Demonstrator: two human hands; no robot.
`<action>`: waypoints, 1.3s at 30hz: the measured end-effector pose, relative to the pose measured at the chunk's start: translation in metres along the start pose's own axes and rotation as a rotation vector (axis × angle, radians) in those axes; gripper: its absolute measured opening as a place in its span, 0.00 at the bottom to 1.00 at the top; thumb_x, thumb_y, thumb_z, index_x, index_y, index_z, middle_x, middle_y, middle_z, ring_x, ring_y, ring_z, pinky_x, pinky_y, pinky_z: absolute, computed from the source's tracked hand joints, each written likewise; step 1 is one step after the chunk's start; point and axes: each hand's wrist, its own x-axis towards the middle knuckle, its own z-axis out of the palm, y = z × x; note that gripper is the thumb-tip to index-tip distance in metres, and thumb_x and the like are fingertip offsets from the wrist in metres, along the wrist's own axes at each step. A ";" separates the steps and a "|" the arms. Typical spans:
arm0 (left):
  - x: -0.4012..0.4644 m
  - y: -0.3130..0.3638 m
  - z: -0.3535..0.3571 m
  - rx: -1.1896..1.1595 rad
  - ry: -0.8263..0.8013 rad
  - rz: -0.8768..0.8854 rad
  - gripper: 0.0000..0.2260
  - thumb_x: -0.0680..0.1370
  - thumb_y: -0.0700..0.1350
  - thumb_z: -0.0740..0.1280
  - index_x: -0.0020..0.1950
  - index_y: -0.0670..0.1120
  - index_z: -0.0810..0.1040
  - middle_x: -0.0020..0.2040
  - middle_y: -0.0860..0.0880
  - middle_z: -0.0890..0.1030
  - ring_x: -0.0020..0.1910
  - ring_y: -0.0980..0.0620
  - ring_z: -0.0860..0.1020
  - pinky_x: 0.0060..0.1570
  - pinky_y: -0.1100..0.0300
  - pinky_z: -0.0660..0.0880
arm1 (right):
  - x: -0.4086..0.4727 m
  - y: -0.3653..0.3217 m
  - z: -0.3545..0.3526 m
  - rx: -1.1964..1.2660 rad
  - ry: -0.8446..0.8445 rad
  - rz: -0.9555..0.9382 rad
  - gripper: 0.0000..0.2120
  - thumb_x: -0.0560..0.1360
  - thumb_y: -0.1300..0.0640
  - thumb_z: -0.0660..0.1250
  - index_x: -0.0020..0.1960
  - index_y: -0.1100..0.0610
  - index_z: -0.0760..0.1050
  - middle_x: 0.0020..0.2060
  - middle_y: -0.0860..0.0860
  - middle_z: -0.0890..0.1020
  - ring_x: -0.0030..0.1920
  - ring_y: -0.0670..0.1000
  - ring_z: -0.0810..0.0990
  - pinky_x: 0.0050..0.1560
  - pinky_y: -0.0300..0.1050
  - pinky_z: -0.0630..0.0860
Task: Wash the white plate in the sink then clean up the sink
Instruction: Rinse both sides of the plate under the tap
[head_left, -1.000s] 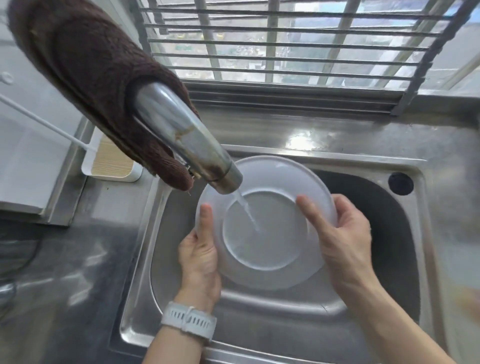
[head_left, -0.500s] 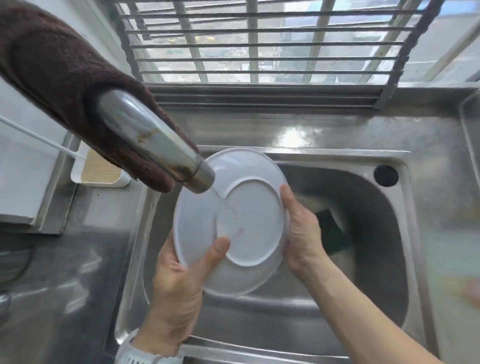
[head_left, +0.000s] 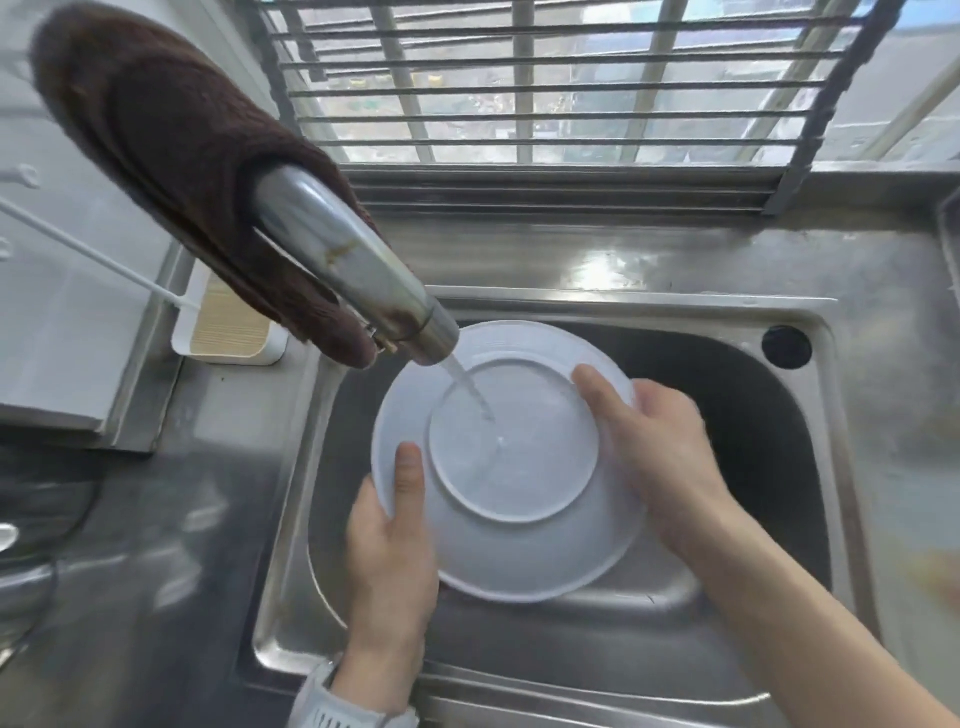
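The white plate (head_left: 511, 540) is held over the steel sink (head_left: 810, 519), its underside with the raised foot ring facing up. Water runs from the metal faucet (head_left: 353, 280) onto the middle of that underside. My left hand (head_left: 389, 551) grips the plate's left rim, thumb lying on top. My right hand (head_left: 660, 447) holds the right rim, thumb reaching over the upper edge. The sink bottom below the plate is hidden.
A brown cloth (head_left: 171, 156) is draped over the faucet's neck. A white holder with a beige insert (head_left: 228, 332) stands on the counter left of the sink. A round black hole (head_left: 786, 347) sits at the sink's back right corner. A barred window (head_left: 545, 83) runs behind.
The plate was flipped from face up to underside up, tilted left, and is now level again under the stream. My right hand moved from behind the plate to its right rim.
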 end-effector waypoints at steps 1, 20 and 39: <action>0.002 -0.004 0.009 -0.040 -0.034 -0.067 0.24 0.77 0.68 0.62 0.62 0.53 0.82 0.53 0.57 0.88 0.55 0.55 0.86 0.61 0.48 0.81 | -0.005 -0.003 -0.008 0.019 0.005 -0.059 0.21 0.71 0.37 0.71 0.46 0.56 0.81 0.41 0.52 0.86 0.44 0.57 0.85 0.46 0.57 0.82; 0.021 -0.001 0.020 -0.722 -0.523 -0.566 0.38 0.76 0.72 0.56 0.65 0.44 0.84 0.59 0.35 0.85 0.52 0.32 0.86 0.46 0.37 0.84 | -0.040 0.065 -0.034 -0.724 -0.329 -1.167 0.17 0.73 0.67 0.74 0.56 0.49 0.83 0.51 0.46 0.81 0.51 0.52 0.78 0.50 0.47 0.75; 0.005 0.003 -0.010 -0.078 -0.139 0.174 0.07 0.78 0.55 0.71 0.45 0.56 0.87 0.43 0.51 0.88 0.45 0.47 0.87 0.44 0.45 0.84 | 0.021 0.052 0.015 0.361 -0.342 0.231 0.11 0.81 0.57 0.66 0.62 0.55 0.80 0.53 0.54 0.87 0.54 0.59 0.85 0.59 0.60 0.80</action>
